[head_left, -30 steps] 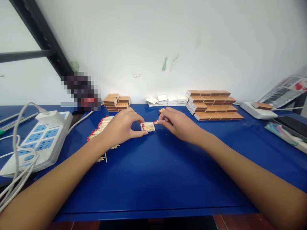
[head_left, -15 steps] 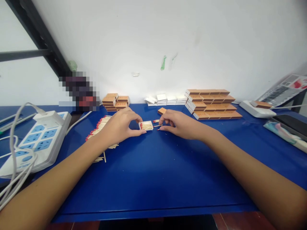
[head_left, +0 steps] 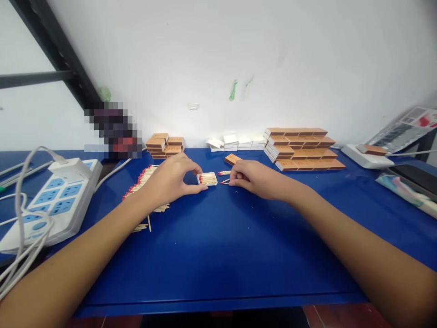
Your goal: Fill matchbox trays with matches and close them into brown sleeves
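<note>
My left hand (head_left: 172, 180) grips a small white matchbox tray (head_left: 212, 183) by its left end, between thumb and fingers. Red-tipped matches lie side by side inside it. Just right of the tray, my right hand (head_left: 257, 178) pinches a few matches (head_left: 225, 181) with their red heads pointing left. More loose matches (head_left: 224, 173) rest on the table behind those fingertips, partly hidden by the hand. An orange matchbox (head_left: 231, 158) sits behind my right hand. Beside and partly under my left forearm spreads a large heap of matches (head_left: 145, 179).
Brown matchboxes (head_left: 303, 152) form a stepped stack at the back right, with a smaller stack (head_left: 165, 146) at the back left. White trays (head_left: 237, 142) line the wall between them. A power strip (head_left: 58, 200) with cables occupies the left; a phone (head_left: 414, 180) lies right.
My right hand has shifted slightly right, away from the tray, and the matches at its fingertips are now closer together. My left hand keeps its hold on the tray.
</note>
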`<state>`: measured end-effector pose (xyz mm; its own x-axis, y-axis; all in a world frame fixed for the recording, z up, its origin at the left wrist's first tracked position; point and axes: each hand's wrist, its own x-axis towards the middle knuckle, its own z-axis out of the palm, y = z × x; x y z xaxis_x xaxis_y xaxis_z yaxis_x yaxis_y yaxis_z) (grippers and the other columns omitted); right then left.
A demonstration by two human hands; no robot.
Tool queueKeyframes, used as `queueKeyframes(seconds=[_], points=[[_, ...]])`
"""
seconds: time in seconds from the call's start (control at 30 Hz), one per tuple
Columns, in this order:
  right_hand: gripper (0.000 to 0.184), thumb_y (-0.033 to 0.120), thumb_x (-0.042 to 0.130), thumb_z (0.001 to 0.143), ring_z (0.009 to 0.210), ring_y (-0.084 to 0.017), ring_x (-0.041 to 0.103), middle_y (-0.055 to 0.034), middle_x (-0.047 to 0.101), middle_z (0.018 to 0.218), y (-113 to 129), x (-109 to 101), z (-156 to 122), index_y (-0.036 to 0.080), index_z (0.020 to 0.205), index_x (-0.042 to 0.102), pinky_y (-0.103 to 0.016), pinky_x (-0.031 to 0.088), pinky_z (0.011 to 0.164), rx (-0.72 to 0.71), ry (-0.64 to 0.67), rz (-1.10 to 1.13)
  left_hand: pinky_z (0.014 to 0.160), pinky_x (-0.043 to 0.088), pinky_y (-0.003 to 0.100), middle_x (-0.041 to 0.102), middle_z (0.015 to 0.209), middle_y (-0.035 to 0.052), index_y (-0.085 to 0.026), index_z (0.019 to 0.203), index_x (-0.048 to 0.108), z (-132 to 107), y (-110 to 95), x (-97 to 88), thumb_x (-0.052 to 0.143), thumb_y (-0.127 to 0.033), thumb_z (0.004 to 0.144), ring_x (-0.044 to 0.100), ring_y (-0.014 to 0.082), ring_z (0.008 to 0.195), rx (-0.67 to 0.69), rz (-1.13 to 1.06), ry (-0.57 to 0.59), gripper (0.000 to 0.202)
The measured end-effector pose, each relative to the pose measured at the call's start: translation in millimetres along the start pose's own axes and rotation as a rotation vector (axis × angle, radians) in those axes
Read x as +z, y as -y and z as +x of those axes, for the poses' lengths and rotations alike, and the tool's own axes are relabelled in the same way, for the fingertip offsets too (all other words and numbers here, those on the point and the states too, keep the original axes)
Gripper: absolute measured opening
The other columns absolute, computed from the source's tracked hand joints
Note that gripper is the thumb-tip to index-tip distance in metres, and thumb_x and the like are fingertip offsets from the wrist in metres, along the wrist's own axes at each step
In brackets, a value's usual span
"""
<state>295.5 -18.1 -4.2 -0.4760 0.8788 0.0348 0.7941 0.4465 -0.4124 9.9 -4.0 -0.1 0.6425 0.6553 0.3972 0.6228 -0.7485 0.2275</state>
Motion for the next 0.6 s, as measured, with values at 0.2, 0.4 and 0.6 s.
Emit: queueKeyframes(seconds=[0.2, 0.4, 0.6], points=[[0.012, 0.03, 0.062, 0.1, 0.081, -0.019, 0.058, -0.0061, 0.066, 0.093, -0.4, 8.6, 1.8, 0.02, 0.096, 0.068, -0.03, 0.04, 0.071, -0.061, -0.049, 0.017, 0.075, 0.042, 0.034, 0.075, 0.091, 0.0032, -0.02, 0.096, 0.077, 0.1, -1.1, -1.1, 0.088, -0.041, 0.085, 0.062, 0.0231, 0.089, 0.017, 0.014, 0.01, 0.026], [0.011, 0.03, 0.06, 0.101, 0.082, -0.02, 0.056, -0.0055, 0.063, 0.092, -3.8, 9.2, 1.5, 0.02, 0.1, 0.066, -0.03, 0.04, 0.07, -0.052, -0.051, 0.016, 0.078, 0.044, 0.034, 0.074, 0.094, 0.0043, -0.021, 0.099, 0.078, -0.8, -2.6, -2.2, 0.086, -0.043, 0.086, 0.064, 0.0238, 0.092, -0.011, -0.011, 0.025, 0.026], [0.013, 0.027, 0.056, 0.103, 0.084, -0.02, 0.057, -0.0076, 0.064, 0.099, 2.8, 2.9, -1.2, 0.02, 0.095, 0.063, -0.032, 0.042, 0.074, -0.069, -0.117, -0.006, 0.078, 0.044, 0.034, 0.073, 0.094, 0.005, -0.021, 0.099, 0.078, -0.9, -5.8, -2.8, 0.086, -0.042, 0.086, 0.063, 0.0243, 0.093, -0.018, -0.012, 0.02, 0.026]])
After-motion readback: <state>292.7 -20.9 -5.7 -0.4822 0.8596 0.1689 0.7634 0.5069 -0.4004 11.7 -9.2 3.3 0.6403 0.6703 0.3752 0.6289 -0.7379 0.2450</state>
